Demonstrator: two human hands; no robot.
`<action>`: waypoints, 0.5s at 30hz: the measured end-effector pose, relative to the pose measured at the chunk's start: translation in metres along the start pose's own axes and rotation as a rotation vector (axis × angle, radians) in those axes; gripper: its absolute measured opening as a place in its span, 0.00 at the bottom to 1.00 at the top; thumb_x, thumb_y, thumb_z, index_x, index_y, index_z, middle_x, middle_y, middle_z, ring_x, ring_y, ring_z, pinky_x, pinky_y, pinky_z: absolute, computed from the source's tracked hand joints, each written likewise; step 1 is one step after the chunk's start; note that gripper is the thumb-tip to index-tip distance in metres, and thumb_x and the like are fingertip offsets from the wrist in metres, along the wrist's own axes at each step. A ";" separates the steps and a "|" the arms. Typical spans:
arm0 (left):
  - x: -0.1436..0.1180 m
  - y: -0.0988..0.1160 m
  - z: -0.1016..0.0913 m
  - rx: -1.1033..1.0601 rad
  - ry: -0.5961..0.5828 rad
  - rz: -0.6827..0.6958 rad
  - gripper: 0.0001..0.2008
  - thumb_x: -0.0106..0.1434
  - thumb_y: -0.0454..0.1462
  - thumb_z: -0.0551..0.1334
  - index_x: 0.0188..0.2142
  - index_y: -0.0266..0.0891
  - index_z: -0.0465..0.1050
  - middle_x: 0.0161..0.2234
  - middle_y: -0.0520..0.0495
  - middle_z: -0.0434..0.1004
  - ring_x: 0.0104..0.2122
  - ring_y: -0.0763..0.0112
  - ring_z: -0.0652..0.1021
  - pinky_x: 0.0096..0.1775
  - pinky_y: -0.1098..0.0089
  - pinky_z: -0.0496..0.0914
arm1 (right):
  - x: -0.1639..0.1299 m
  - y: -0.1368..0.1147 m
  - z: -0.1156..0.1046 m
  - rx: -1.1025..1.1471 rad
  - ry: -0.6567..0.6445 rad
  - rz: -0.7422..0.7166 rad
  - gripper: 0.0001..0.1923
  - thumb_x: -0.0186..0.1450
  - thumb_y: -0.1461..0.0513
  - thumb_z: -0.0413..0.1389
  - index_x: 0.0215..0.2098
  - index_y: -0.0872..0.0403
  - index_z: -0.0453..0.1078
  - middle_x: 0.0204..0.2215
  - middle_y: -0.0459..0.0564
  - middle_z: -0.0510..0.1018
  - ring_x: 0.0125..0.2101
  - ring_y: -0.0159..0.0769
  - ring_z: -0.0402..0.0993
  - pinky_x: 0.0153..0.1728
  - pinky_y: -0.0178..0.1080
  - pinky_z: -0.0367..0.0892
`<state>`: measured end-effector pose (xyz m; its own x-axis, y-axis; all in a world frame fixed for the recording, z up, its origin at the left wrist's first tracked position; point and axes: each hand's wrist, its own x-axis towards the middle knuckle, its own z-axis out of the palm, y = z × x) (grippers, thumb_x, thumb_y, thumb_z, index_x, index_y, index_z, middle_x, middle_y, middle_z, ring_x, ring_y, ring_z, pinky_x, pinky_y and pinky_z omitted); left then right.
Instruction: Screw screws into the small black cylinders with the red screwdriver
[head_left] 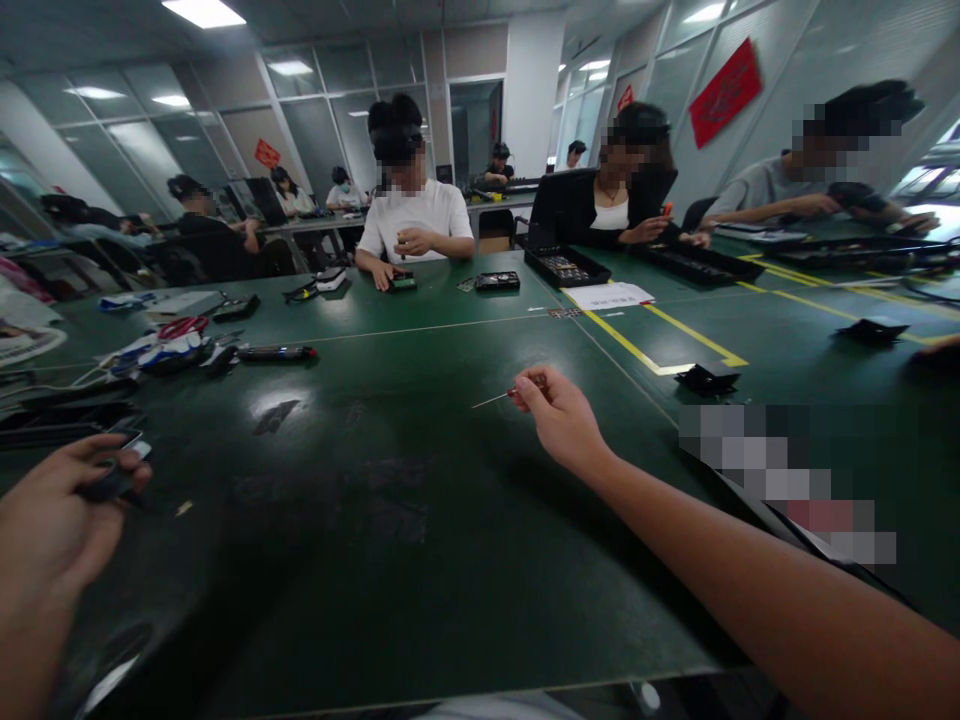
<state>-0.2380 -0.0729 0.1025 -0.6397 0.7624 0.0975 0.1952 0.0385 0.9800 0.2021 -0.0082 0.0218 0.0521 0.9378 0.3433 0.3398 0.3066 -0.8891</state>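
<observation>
Toward one o'clock from the middle of the view, the right hand (559,415) is held out above the green tabletop (420,560), its fingers pinched on the reddish handle of a thin precision screwdriver (504,396). The tool's long axis is laid nearly level, and its fine metal shaft is pointed toward nine o'clock, away from the knuckles and slightly downward; the tip is kept clear of the surface. At eight o'clock, near the lower left edge, the left hand (64,510) is closed around a small dark device with a pale end (120,465), which is gripped between thumb and fingers. The two hands are kept well apart, with the screwdriver's tip directed roughly across the bare mat toward the left hand's side; the device lies at about eight o'clock from that tip. Which hand is nearer to the body's midline cannot be told with certainty.

On the tabletop, a small pale scrap (184,508) is seen just beside the left hand. Farther off at ten o'clock, red-handled scissors (182,326) and a dark pen-shaped driver (276,352) are laid among cables. At two o'clock, yellow tape lines (637,350) and a small black part (709,378) are seen. Along the far edge, other people are seated at work over dark trays (566,266), in a glass-walled room lit by ceiling panels.
</observation>
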 end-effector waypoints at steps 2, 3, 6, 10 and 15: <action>-0.003 -0.002 0.025 -0.119 0.001 -0.090 0.13 0.47 0.24 0.55 0.30 0.39 0.69 0.23 0.58 0.70 0.29 0.76 0.69 0.33 0.76 0.67 | 0.000 0.001 0.000 0.002 0.000 0.001 0.13 0.70 0.51 0.52 0.40 0.51 0.71 0.32 0.48 0.79 0.34 0.39 0.76 0.38 0.44 0.70; -0.006 -0.002 0.038 -0.144 -0.078 -0.104 0.14 0.48 0.23 0.55 0.31 0.38 0.71 0.24 0.58 0.71 0.30 0.76 0.70 0.35 0.76 0.67 | 0.000 0.001 0.000 0.002 0.001 0.001 0.13 0.70 0.51 0.52 0.39 0.51 0.71 0.32 0.48 0.79 0.34 0.39 0.76 0.38 0.44 0.70; -0.015 -0.001 0.082 -0.210 -0.295 -0.053 0.12 0.51 0.24 0.54 0.32 0.36 0.72 0.25 0.53 0.71 0.31 0.73 0.71 0.35 0.75 0.66 | 0.000 0.001 0.000 0.000 0.009 -0.003 0.13 0.70 0.51 0.52 0.39 0.51 0.71 0.32 0.48 0.79 0.34 0.38 0.75 0.37 0.43 0.69; -0.029 0.001 0.142 -0.271 -0.479 0.053 0.11 0.49 0.27 0.55 0.32 0.36 0.72 0.25 0.49 0.70 0.29 0.69 0.71 0.33 0.71 0.66 | -0.001 -0.004 -0.001 0.012 0.010 -0.019 0.13 0.70 0.51 0.52 0.38 0.51 0.70 0.31 0.48 0.78 0.33 0.37 0.75 0.36 0.42 0.68; -0.055 -0.007 0.217 -0.206 -0.633 0.310 0.09 0.54 0.33 0.55 0.33 0.39 0.72 0.28 0.48 0.71 0.32 0.65 0.73 0.37 0.65 0.69 | -0.005 -0.011 -0.003 -0.023 -0.021 -0.010 0.15 0.71 0.49 0.51 0.37 0.50 0.70 0.23 0.43 0.74 0.25 0.34 0.71 0.29 0.38 0.65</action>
<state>-0.0429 0.0248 0.0525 -0.0136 0.9479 0.3182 0.1141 -0.3147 0.9423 0.2007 -0.0167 0.0308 0.0295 0.9381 0.3452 0.3620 0.3119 -0.8785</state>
